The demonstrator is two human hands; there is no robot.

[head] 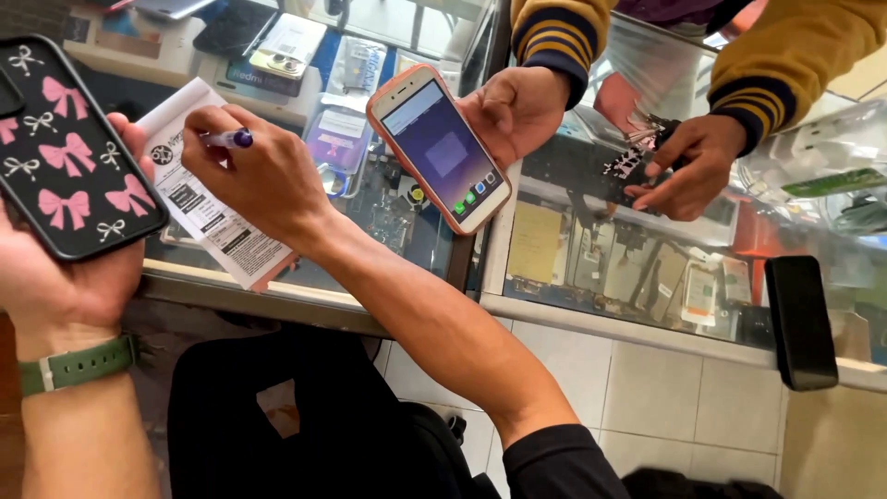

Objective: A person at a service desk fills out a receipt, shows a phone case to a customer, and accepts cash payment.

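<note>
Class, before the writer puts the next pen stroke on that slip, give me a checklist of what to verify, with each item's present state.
1. Pen gripped in right hand: ok.
2. Pen tip on the slip: cannot tell, the hand hides it.
3. Slip lying flat on the glass counter: ok, though its near end overhangs the edge.
4. Left hand free to steady the slip: not ok, it holds a black case with pink bows.
5. Other person's phone held clear of the slip: ok.
6. Black phone at the counter edge clear of the writing arm: ok.
</note>
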